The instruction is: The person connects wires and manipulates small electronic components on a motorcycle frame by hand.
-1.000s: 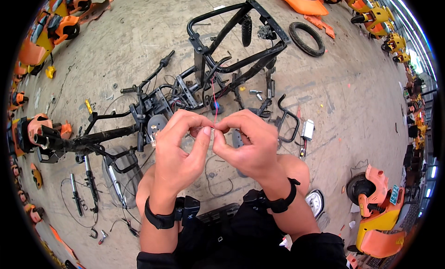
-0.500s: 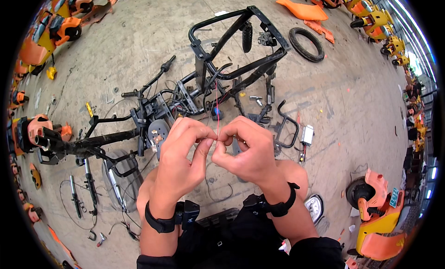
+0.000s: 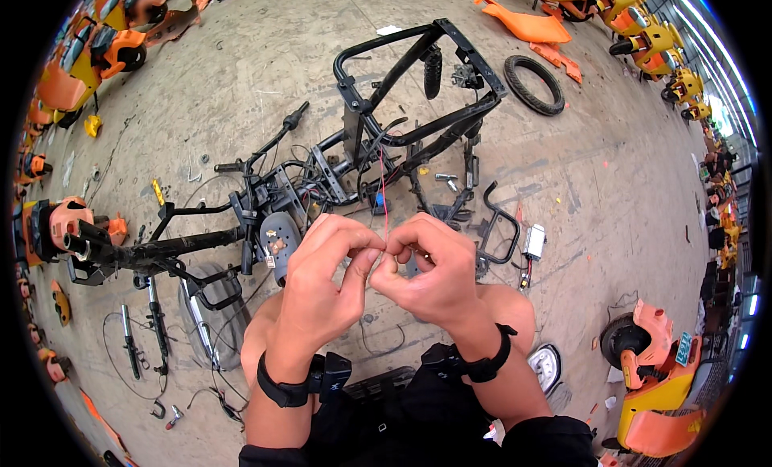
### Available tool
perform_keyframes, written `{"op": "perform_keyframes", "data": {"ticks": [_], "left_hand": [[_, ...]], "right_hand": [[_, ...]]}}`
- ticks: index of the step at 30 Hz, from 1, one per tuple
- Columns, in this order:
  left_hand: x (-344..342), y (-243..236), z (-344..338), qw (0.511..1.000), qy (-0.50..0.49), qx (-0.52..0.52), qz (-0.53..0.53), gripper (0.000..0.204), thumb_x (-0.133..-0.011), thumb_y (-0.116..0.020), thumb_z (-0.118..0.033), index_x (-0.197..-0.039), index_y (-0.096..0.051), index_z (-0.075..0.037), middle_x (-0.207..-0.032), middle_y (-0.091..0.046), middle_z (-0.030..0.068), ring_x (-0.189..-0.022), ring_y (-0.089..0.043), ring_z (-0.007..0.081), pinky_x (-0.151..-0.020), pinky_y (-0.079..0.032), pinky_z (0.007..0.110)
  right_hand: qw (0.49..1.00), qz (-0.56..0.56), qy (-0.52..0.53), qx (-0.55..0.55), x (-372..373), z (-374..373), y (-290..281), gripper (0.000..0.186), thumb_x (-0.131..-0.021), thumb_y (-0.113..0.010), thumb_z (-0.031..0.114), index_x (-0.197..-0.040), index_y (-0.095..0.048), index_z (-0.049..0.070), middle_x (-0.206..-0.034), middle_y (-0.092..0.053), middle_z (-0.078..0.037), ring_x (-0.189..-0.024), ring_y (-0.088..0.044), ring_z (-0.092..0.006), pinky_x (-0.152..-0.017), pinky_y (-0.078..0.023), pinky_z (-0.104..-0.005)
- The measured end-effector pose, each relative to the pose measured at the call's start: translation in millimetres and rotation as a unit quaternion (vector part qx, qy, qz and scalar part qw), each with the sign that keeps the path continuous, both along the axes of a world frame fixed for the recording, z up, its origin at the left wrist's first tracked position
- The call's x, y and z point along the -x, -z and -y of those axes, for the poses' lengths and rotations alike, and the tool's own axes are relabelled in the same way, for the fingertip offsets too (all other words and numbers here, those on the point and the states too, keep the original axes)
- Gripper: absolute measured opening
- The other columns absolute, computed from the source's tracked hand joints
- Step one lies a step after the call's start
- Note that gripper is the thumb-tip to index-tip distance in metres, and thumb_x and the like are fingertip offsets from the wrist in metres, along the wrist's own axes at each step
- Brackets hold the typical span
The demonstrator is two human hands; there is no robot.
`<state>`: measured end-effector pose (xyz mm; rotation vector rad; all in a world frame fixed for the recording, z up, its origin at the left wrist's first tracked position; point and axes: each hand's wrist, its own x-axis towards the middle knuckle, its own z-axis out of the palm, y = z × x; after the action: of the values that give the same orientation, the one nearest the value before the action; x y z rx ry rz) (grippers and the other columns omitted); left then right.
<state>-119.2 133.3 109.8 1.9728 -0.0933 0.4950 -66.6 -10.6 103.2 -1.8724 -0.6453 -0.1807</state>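
Observation:
A thin red wire (image 3: 384,195) runs down from the black scooter frame (image 3: 351,121) to my fingertips. My left hand (image 3: 326,278) pinches its end between thumb and forefinger. From the other side my right hand (image 3: 430,266) pinches at the same spot, its fingertips touching those of the left. The wire's tip is hidden between the fingers. Just beyond my hands, a bundle of dark cables (image 3: 310,173) lies along the frame, with a small blue part (image 3: 379,200) near the wire.
A grey foot sole (image 3: 279,246) shows left of my hands. A silver box (image 3: 534,242) with leads and a bent black tube (image 3: 505,218) lie to the right. Further off are a tyre (image 3: 534,85) and orange panels (image 3: 523,20). Shock absorbers (image 3: 157,318) lie at left; a yellow scooter (image 3: 655,394) stands at right.
Both hands stay pinched together on the red wire and sit slightly lower in view. The whole scene has shifted a little down and right.

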Motion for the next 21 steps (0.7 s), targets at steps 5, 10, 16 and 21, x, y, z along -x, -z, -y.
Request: {"op": "perform_keyframes", "data": {"ticks": [5, 10, 16, 21], "left_hand": [[0, 1, 1, 1.0, 0.001, 0.008, -0.005, 0.018, -0.076, -0.067, 0.013, -0.089, -0.066, 0.001, -0.087, -0.065, 0.011, -0.078, -0.061, 0.026, -0.065, -0.05, 0.033], [1, -2, 4, 0.999, -0.004, 0.03, -0.029, 0.018, -0.077, -0.068, 0.012, -0.09, -0.066, 0.001, -0.087, -0.065, 0.0115, -0.078, -0.061, 0.0258, -0.068, -0.05, 0.033], [5, -1, -11, 0.993, -0.055, 0.104, -0.019, 0.01, -0.084, -0.066, 0.008, -0.092, -0.067, 0.002, -0.089, -0.066, 0.0102, -0.079, -0.062, 0.0183, -0.071, -0.049, 0.028], [3, -2, -4, 0.993, -0.032, 0.111, -0.018, 0.007, -0.085, -0.067, 0.006, -0.091, -0.068, 0.003, -0.09, -0.066, 0.0096, -0.076, -0.06, 0.016, -0.07, -0.048, 0.027]], "right_hand": [[1.0, -0.001, 0.01, -0.002, 1, 1, 1, 0.017, -0.065, -0.071, 0.001, -0.072, -0.058, 0.007, -0.065, -0.055, -0.003, -0.052, -0.052, -0.0133, -0.045, -0.04, -0.0269], [1.0, -0.008, 0.02, -0.002, 2, 1, 2, 0.017, -0.064, -0.072, 0.001, -0.072, -0.057, 0.007, -0.065, -0.055, -0.003, -0.052, -0.051, -0.013, -0.045, -0.038, -0.0264], [0.994, -0.096, 0.049, -0.035, 0, 8, 1, 0.015, -0.065, -0.072, 0.0, -0.073, -0.061, 0.005, -0.066, -0.057, -0.003, -0.051, -0.049, -0.0119, -0.046, -0.038, -0.026], [0.998, -0.007, -0.024, -0.06, 0, 8, 1, 0.018, -0.067, -0.074, -0.007, -0.083, -0.068, 0.001, -0.077, -0.064, -0.003, -0.058, -0.047, -0.0027, -0.047, -0.029, -0.0187]]}}
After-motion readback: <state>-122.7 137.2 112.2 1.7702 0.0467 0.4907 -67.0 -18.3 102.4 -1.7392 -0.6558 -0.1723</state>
